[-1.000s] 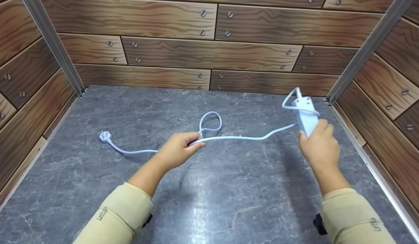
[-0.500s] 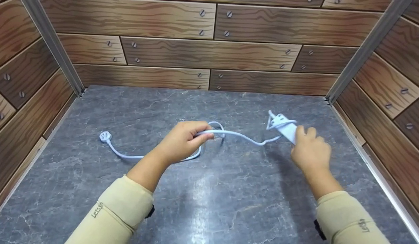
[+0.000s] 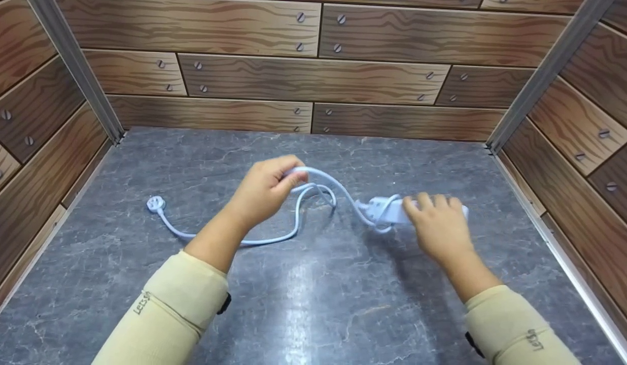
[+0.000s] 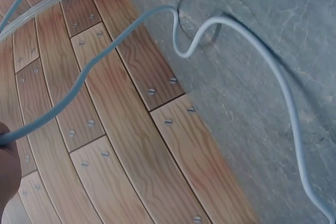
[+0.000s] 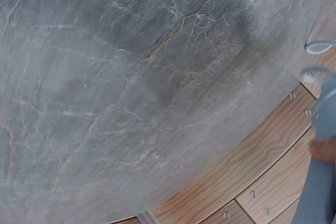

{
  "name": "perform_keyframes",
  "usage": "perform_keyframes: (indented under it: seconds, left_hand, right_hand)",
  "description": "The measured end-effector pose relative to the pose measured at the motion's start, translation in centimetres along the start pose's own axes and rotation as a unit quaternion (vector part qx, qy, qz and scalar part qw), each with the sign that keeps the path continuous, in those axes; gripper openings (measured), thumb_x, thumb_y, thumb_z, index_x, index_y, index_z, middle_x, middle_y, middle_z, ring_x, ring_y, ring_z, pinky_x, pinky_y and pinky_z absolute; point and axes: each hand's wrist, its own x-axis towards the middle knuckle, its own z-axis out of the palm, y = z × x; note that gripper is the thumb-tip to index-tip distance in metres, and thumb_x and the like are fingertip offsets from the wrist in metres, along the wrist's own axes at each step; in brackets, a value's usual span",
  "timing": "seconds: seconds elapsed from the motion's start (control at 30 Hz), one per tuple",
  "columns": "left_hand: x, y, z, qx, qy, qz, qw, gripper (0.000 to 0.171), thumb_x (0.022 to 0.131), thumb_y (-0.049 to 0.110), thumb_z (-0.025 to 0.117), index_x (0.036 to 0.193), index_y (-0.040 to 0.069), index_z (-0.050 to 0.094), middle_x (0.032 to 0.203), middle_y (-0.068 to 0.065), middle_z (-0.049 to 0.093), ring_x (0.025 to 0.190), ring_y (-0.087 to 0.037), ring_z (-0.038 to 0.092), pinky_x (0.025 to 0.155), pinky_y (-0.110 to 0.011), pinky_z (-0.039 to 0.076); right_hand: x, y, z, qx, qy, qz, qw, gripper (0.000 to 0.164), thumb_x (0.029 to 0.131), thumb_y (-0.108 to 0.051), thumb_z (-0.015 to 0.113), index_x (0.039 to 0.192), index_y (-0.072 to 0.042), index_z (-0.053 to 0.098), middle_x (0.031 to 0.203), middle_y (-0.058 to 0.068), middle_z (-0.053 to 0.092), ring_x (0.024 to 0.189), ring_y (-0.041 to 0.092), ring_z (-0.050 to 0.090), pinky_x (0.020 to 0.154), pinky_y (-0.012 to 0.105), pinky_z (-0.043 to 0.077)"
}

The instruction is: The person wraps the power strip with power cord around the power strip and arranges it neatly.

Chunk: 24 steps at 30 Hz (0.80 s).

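Observation:
A white power strip (image 3: pixel 401 211) lies sideways in my right hand (image 3: pixel 440 233), whose fingers grip it from above, close over the tabletop. One turn of its cord (image 3: pixel 273 240) loops round the strip's left end. Farther along, my left hand (image 3: pixel 260 192) pinches the cord between thumb and fingers, raised above the surface, so the cord arcs down to the strip. Below that hand the cord bends in a loose curve and runs left to the plug (image 3: pixel 155 204). In the right wrist view the strip (image 5: pixel 317 192) shows at the right edge with a fingertip on it.
The grey marbled tabletop (image 3: pixel 344 304) is enclosed by wood-plank-patterned panels (image 3: pixel 313 76) at the back and both sides. Metal posts (image 3: pixel 82 76) stand at the back corners, and a pale metal strip (image 3: pixel 582 289) edges the right side.
My right hand has moved left and turned the power strip from steeply tilted to nearly level. My left hand has risen and shifted toward the back with the cord; the plug stays put.

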Motion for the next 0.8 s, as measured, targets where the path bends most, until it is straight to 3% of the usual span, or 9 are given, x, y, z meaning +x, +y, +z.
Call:
perform_keyframes:
  seconds: [0.2,0.33,0.47,0.6,0.8]
  left_hand:
    - [0.9,-0.9,-0.9,0.016,0.06,-0.046,0.997,0.017,0.091,0.017,0.055,0.081,0.005,0.062,0.07,-0.005,0.057,0.065,-0.014,0.048,0.063,-0.03,0.041]
    - [1.2,-1.4,-1.4,0.027,0.086,-0.078,0.9928,0.018,0.091,0.019,0.054,0.081,0.006,0.062,0.068,-0.001,0.053,0.063,-0.013,0.045,0.062,-0.029,0.039]
    - [1.3,-1.8,-1.8,0.036,0.102,-0.11,0.9881,0.019,0.092,0.021,0.054,0.081,0.007,0.061,0.065,0.0,0.048,0.061,-0.014,0.042,0.059,-0.029,0.037]
    - [1.5,-2.5,-2.1,0.046,0.121,-0.132,0.9827,0.018,0.092,0.022,0.054,0.082,0.008,0.061,0.068,-0.001,0.052,0.062,-0.015,0.043,0.06,-0.029,0.037]
    - [1.0,-4.5,-2.8,0.058,0.149,-0.185,0.9696,0.02,0.093,0.022,0.051,0.085,0.007,0.062,0.073,-0.003,0.056,0.064,-0.017,0.044,0.061,-0.029,0.037]
  right_hand:
    - [0.3,-0.4,-0.2,0.008,0.05,-0.134,0.99,0.037,0.076,-0.005,0.056,0.111,-0.017,0.054,0.1,0.008,0.054,0.087,0.033,0.053,0.075,0.047,0.039]
    - [0.6,-0.8,-0.5,0.026,0.074,-0.208,0.975,0.03,0.084,-0.012,0.044,0.11,-0.018,0.055,0.1,0.006,0.055,0.088,0.031,0.052,0.077,0.047,0.039]
    - [0.8,-1.4,-1.0,0.056,0.095,-0.271,0.956,0.031,0.083,-0.011,0.045,0.11,-0.019,0.057,0.101,0.005,0.058,0.09,0.028,0.053,0.081,0.045,0.039]
    - [0.9,-2.4,-1.9,0.098,0.115,-0.318,0.936,0.034,0.081,-0.008,0.049,0.111,-0.017,0.059,0.103,0.004,0.059,0.093,0.026,0.054,0.087,0.048,0.039]
    - [0.7,-3.4,-4.2,0.179,0.126,-0.339,0.915,0.046,0.073,0.0,0.064,0.116,-0.014,0.058,0.106,0.004,0.059,0.096,0.024,0.054,0.093,0.055,0.035]
